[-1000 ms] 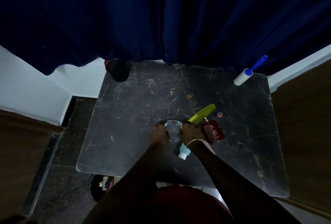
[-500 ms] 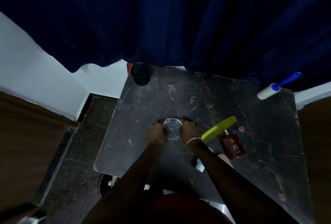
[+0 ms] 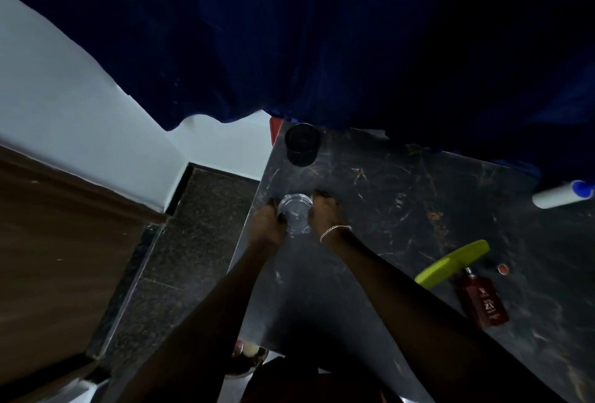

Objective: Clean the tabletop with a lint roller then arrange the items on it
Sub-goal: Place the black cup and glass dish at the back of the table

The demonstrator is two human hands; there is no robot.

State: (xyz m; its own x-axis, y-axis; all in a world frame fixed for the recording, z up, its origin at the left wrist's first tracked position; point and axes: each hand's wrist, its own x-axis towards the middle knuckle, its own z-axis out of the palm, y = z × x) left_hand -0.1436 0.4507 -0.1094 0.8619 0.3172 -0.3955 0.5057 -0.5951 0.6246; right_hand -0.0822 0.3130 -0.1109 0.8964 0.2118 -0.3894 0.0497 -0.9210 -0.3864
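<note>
A small clear glass dish (image 3: 294, 214) rests near the left edge of the dark marble tabletop (image 3: 402, 209). My left hand (image 3: 269, 224) grips its left side and my right hand (image 3: 323, 212), with a bracelet at the wrist, grips its right side. A white lint roller (image 3: 560, 196) with a blue handle lies at the far right edge. A black cup (image 3: 302, 144) stands at the back left corner. A yellow-green flat tool (image 3: 450, 263), a dark red perfume bottle (image 3: 483, 301) and a small red cap (image 3: 503, 268) lie to the right.
A dark blue curtain (image 3: 322, 35) hangs over the table's back edge. Left of the table are a speckled dark floor (image 3: 193, 241), a white wall base and a wooden panel (image 3: 58, 241). A round container (image 3: 248, 357) sits under the table's front edge.
Both hands have slid the glass dish toward the table's left edge, closer to the black cup. The view has swung left, so the roller and bottle now sit far right.
</note>
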